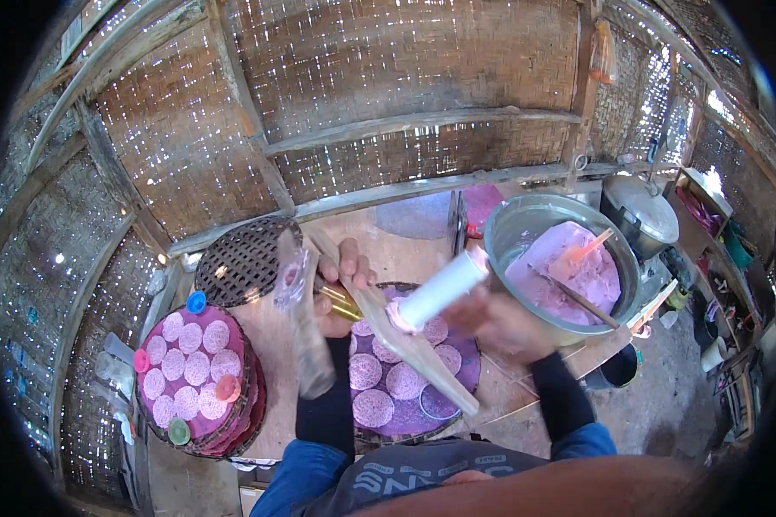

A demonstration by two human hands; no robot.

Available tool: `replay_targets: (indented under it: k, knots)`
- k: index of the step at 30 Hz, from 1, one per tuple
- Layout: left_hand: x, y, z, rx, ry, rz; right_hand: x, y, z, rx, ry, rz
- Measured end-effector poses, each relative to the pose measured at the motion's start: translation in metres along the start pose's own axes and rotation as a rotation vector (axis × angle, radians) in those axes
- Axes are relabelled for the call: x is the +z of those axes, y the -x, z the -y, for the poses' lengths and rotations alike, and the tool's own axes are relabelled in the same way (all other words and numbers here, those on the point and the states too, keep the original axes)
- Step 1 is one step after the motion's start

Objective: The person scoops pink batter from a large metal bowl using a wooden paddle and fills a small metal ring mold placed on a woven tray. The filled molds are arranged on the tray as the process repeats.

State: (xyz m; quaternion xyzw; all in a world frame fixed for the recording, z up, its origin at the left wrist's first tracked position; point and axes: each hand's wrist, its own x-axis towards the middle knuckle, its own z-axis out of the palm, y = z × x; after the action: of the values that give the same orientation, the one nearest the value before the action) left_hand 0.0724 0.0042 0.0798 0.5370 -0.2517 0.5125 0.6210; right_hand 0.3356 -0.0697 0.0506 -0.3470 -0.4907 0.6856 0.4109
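Observation:
My left hand [347, 276] is closed around a wooden hand press with a long flat bar [414, 349] and a gold-coloured metal tube [341, 303]. A second wooden bar [306, 345] of it is blurred. My right hand [513, 326] is smeared by motion beside a white cylinder [442, 291] with pink dough at its ends; whether its fingers grip the cylinder is unclear. Beneath them sits a round pink-lined tray [466, 370] bearing several pale pink, noodle-textured discs [405, 381]. A thin ring [440, 402] lies at its near right, partly hidden by the bar.
At left stands a stack of round trays [254, 388] with more discs and coloured caps. Behind it is a dark woven tray [246, 258]. To the right, a large metal basin [504, 220] holds pink dough [543, 267], an orange scoop [578, 256] and a stick. A lidded pot [640, 211] stands beyond.

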Motion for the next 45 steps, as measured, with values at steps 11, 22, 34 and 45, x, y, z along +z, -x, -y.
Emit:
replay_targets:
  k: [11,22,34,45]
  knots:
    - [-0.011,0.089,-0.011,-0.561,-0.7,-0.978,0.067,0.023,-0.012,0.011,-0.735,0.103]
    - [0.089,0.061,-0.03,-0.584,-1.752,-0.194,0.067,0.028,0.024,-0.611,0.797,-0.057]
    - [0.109,0.103,0.003,-0.822,-1.571,-0.174,0.089,0.044,-0.024,-0.491,0.912,0.074]
    - [0.081,0.127,-0.02,-0.253,-2.325,-0.543,0.026,0.023,-0.097,0.134,-0.188,0.159]
